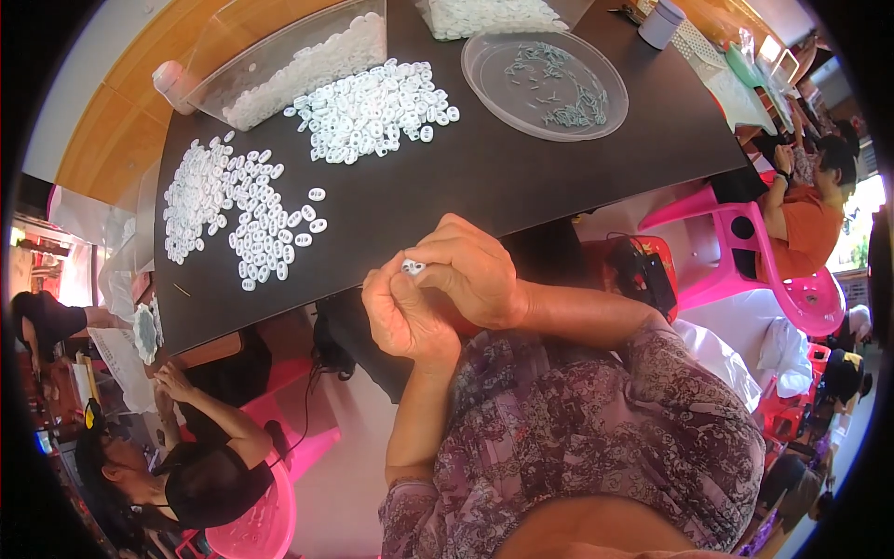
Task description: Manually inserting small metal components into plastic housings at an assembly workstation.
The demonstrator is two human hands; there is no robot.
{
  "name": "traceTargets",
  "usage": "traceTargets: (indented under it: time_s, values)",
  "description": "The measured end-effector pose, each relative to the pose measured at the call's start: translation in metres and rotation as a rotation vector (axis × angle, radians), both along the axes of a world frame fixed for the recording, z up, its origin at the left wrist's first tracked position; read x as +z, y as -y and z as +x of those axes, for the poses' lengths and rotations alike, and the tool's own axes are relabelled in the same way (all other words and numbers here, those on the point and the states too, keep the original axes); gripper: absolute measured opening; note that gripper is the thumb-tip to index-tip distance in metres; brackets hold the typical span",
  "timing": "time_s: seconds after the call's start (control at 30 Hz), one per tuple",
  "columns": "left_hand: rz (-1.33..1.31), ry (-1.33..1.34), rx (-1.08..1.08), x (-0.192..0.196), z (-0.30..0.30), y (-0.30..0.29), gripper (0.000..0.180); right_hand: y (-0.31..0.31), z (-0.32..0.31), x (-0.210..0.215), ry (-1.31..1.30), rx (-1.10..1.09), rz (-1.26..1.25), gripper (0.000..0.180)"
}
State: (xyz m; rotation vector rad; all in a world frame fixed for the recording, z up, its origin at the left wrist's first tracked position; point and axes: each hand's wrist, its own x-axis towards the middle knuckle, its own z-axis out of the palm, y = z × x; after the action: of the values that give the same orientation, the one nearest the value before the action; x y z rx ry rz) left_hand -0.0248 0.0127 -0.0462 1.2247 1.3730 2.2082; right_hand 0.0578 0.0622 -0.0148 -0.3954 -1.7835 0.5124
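Close together at the table's front edge, my left hand (402, 312) and my right hand (477, 270) both pinch one small white oval piece (413, 267) with dark holes. Only part of it shows between the fingertips; anything else they grip is hidden. Beyond them on the dark table (391, 205), similar white oval pieces lie in a loose spread (265, 224), a denser heap (194, 200) at the left and a larger pile (368, 112) farther back. A round clear plastic tray (484, 84) at the back right holds small grey-green bits, too small to name.
A clear bin (219, 93) of white pieces stands at the back left beside a white bottle (172, 86). Another container (494, 17) is at the far edge, near a grey-lidded jar (660, 25). People sit on pink chairs (736, 242) at both sides.
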Motion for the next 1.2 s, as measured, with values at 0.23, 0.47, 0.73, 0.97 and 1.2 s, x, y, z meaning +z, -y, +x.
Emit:
traceTargets:
  time_s: [0.23,0.47,0.73,0.97,1.2]
  values:
    - [-0.145,-0.116,-0.056,0.012,-0.005,-0.002,0.021,-0.016,0.015,0.004,0.058,-0.061,0.0,0.021]
    - [-0.212,-0.467,-0.06,0.021,-0.023,-0.05,0.02,-0.09,0.08,0.046,0.292,-0.379,0.087,0.016]
    - [-0.135,-1.13,0.099,0.018,-0.034,-0.109,0.036,-0.253,0.128,0.118,0.355,-0.757,-0.006,0.018]
    - [-0.163,-1.26,-0.039,0.021,-0.028,-0.122,0.036,-0.336,0.135,0.116,0.517,-0.97,0.347,0.01]
    - [-0.046,-1.025,0.09,0.023,-0.039,-0.116,0.025,-0.356,0.126,0.118,0.744,-0.933,0.419,0.008]
